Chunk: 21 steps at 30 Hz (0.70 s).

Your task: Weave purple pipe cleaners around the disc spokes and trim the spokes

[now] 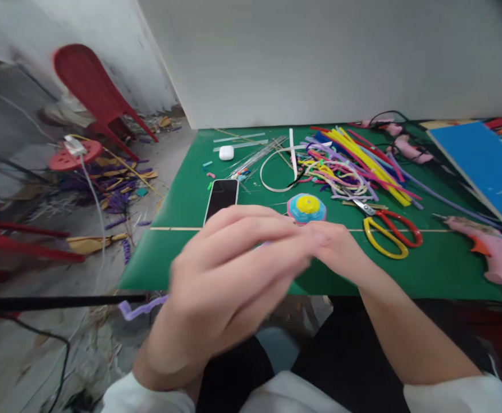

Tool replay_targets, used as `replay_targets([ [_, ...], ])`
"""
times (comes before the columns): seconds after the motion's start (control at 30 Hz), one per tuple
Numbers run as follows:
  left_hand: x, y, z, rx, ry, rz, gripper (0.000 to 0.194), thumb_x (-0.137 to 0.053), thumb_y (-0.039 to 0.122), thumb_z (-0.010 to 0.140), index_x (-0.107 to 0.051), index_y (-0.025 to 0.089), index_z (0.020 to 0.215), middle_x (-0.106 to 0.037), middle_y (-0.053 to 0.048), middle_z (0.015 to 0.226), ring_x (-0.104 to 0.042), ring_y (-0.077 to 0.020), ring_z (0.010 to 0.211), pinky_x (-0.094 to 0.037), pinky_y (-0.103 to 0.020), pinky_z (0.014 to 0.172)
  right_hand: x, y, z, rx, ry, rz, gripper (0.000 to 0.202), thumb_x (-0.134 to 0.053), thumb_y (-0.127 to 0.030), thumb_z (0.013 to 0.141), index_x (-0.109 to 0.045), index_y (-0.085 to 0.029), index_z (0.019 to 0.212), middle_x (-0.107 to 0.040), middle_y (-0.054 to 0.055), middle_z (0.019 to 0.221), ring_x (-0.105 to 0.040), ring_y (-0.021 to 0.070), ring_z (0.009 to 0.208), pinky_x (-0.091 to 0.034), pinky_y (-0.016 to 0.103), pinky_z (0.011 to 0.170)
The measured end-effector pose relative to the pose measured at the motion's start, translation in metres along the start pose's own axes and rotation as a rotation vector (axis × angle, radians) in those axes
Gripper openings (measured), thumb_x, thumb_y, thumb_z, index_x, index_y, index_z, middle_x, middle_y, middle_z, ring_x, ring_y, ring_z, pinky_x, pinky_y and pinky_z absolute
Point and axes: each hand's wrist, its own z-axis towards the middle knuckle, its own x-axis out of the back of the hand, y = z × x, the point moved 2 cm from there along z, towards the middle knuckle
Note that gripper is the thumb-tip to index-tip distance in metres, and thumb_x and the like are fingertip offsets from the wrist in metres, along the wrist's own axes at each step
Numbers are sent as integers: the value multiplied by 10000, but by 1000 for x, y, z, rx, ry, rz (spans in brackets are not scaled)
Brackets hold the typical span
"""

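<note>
My left hand is in the foreground, slightly smeared by motion, its fingers curled closed. A zigzag-bent purple pipe cleaner sticks out on its left side, and a bit of purple shows between the fingers. My right hand meets the left fingertips; its fingers look pinched together but are mostly hidden, and so is whatever they hold. Just beyond the hands lies a round coil with a yellow centre, a blue ring and a pink edge. A phone lies partly behind my left hand.
Scissors with red and yellow handles and a pink glue gun lie on the right of the green table. Behind are a pile of coloured pipe cleaners, a white earbud case and a blue board. A red chair stands left.
</note>
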Motion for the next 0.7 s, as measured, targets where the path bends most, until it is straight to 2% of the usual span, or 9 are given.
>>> replay_targets([
  [0.07,-22,-5,18,-167,61,-90,235,-457,306,847,-637,281,996,-668,-7,932,-598,-164,908,-466,-318,818,8,5,0,-45,81,-7,129,-566,-297,763,-658,-209,736,-658,0,706,-566,119,614,-410,236,547],
  [0.17,-62,-20,42,-130,30,-119,221,-479,283,845,-659,211,952,-686,-36,893,-615,-153,833,-467,-283,750,21,13,1,-138,219,25,160,-579,-341,742,-658,-201,735,-654,6,691,-560,121,590,-414,240,536],
  [0.27,-85,-30,52,-124,-24,-149,218,-479,270,846,-660,205,950,-690,-38,876,-616,-149,794,-464,-271,718,26,21,4,-188,294,101,161,-589,-338,724,-655,-191,738,-647,5,663,-559,120,571,-418,241,528],
  [0.53,-104,-33,54,-82,-46,-55,210,-481,288,841,-664,200,896,-677,-34,806,-599,-158,742,-442,-272,665,21,35,7,-248,501,218,202,-592,-359,721,-639,-164,739,-600,-9,579,-515,99,504,-399,222,485],
  [0.7,-111,-34,55,-27,2,-20,209,-479,309,842,-645,198,903,-681,-42,821,-610,-173,772,-435,-280,687,22,38,8,-293,475,296,218,-602,-363,707,-659,-162,771,-619,-1,592,-497,89,476,-377,207,439],
])
